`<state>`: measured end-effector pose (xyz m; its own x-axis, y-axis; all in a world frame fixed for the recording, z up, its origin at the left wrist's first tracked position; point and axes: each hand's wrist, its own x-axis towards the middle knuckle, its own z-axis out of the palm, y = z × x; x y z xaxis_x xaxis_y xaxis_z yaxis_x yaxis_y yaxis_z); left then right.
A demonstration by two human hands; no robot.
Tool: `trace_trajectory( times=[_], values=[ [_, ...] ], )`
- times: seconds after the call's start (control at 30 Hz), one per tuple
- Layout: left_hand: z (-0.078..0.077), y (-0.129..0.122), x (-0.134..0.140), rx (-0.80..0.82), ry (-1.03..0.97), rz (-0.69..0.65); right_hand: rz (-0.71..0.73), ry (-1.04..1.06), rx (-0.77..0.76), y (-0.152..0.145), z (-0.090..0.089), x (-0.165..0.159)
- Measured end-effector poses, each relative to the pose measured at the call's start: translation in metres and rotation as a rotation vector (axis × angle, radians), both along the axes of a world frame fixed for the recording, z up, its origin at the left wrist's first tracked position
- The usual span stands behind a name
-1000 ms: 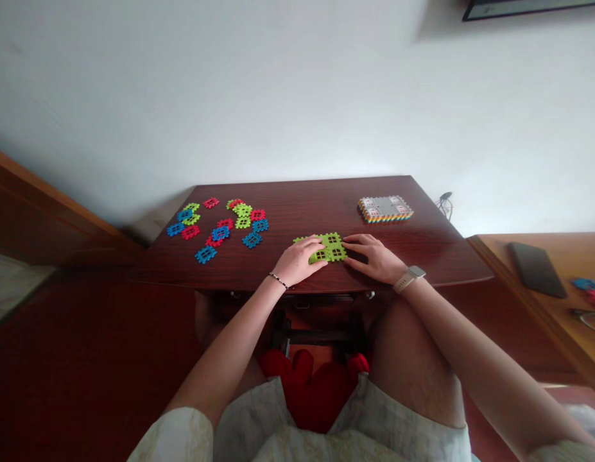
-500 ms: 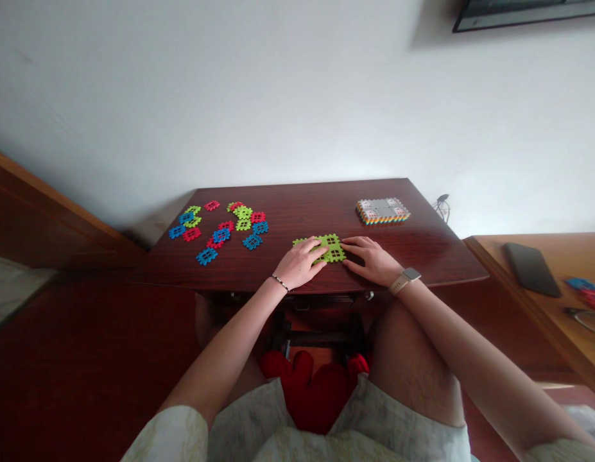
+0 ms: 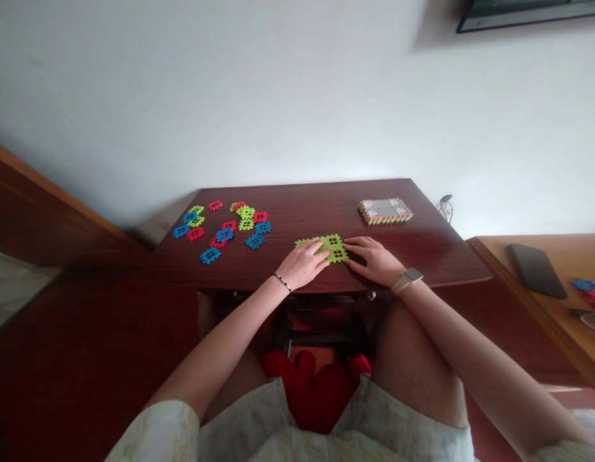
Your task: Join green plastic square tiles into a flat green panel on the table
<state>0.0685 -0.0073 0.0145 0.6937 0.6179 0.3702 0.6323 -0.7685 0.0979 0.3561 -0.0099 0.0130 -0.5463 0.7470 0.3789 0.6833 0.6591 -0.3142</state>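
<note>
A flat green panel of interlocking window-like tiles (image 3: 336, 247) lies near the front of the dark wooden table (image 3: 307, 212). My left hand (image 3: 304, 263) rests over the panel's left part, fingers stretched out on its top and the thumb by its near edge, hiding much of that side. At the right edge is my right hand (image 3: 377, 262), thumb and fingers apart, fingertips touching or nearly touching the panel. Neither hand grips anything that I can see.
Loose blue, red and green tiles (image 3: 224, 235) are scattered over the table's left side. A layered block of tiles with a grey top (image 3: 386, 210) stands at the back right. On the lighter side table (image 3: 499, 247) are a dark flat device (image 3: 536, 271) and more tiles (image 3: 590, 289).
The whole view has shifted slightly, so everything sits a little further right. Both hands stay at the green panel; the left hand's fingers have barely moved over it.
</note>
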Motion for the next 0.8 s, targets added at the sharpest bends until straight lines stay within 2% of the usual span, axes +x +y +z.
trace_trajectory(
  times=[0.3,0.6,0.8],
  values=[
    [-0.0019,-0.0004,0.0014,0.008,-0.079,-0.059,-0.012,0.011,0.008,0.0000,0.0017,-0.0014],
    [0.0044,-0.0029,0.0030,-0.013,-0.085,-0.118,-0.001,0.010,-0.008,-0.0019,0.0053,-0.0031],
    [-0.0030,0.0000,-0.0001,-0.049,-0.194,-0.114,0.035,-0.009,-0.003,-0.0055,0.0092,-0.0036]
  ],
)
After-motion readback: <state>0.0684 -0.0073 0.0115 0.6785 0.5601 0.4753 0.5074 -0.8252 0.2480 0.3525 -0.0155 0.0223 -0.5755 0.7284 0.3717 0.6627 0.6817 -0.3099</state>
